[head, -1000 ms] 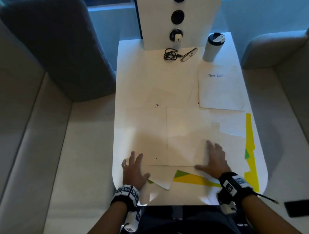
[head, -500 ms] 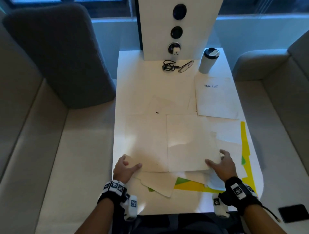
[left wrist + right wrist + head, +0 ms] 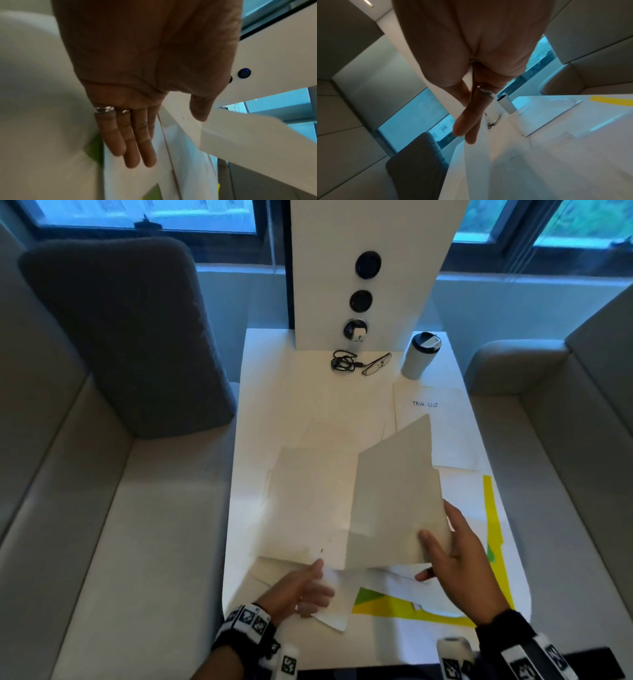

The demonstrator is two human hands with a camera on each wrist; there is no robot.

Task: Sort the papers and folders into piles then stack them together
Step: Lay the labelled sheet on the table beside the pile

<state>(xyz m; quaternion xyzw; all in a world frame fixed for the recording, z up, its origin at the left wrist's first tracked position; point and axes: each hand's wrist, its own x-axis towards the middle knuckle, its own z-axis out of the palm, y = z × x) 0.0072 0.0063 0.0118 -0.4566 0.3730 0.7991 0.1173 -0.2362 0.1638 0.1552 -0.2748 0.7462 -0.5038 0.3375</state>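
Observation:
A white folder [image 3: 397, 491] lies mid-table with its right flap raised and tilted left; its left half [image 3: 308, 501] stays flat. My right hand [image 3: 442, 535] grips the raised flap at its right edge, thumb on the inner face, fingers behind; the right wrist view shows this hand [image 3: 467, 135] pinching a thin white sheet. My left hand [image 3: 308, 587] pinches the folder's near edge close to the fold, and in the left wrist view [image 3: 171, 135] the thumb is on top and the straight fingers underneath. Loose white papers [image 3: 394, 580], a green folder [image 3: 368, 594] and a yellow folder [image 3: 493, 525] lie underneath.
A sheet headed "TASK LIST" [image 3: 442, 433] lies at the back right of the white table [image 3: 274, 392]. Behind it stand a white tumbler [image 3: 419, 356], glasses [image 3: 376, 363], a coiled black cable [image 3: 342, 361] and a white socket column [image 3: 373, 268]. A grey cushion [image 3: 126, 337] leans at the left.
My right hand has lifted the folder's right flap from flat to tilted up. My left hand has slid right along the near edge towards the fold. The head view has tipped upward.

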